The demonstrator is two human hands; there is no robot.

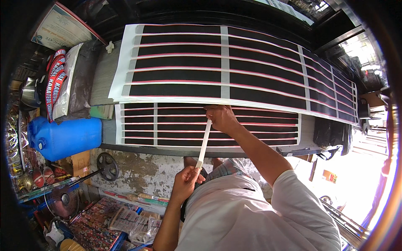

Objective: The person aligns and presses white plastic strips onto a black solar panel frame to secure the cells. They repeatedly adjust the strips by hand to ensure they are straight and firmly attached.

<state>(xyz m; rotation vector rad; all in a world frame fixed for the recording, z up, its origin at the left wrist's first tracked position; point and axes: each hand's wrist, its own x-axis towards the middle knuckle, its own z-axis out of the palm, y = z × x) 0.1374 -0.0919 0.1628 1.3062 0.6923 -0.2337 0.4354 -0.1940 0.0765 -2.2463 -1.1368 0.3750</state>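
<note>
In the head view, the white strip [204, 141] runs at a slant through the centre of the frame, its upper end leaning a little to the right. The left hand [187, 183], below centre, grips the strip's lower end between thumb and fingers. The right hand [222, 118], at centre, is closed on its upper end, by the front edge of the upper sheets [180, 50]; whether its fingertips also touch these sheets, I cannot tell.

The upper sheets fill the top middle of the frame and reach to the right: black bands parted by white and pink lines, crossed by pale bars. Below them, in the middle, lies a lower sheet [261, 134] of like pattern, partly covered, on the grey table [104, 75].

At upper left, red ribbons [55, 79] lie beside a dark bag [83, 77], with a framed paper [63, 27] above. A blue jug [69, 138] stands at left, and below it are a handwheel [107, 166] and, at lower left, a fan [63, 201]. A black bundle [328, 134] sits at the table's right end.
</note>
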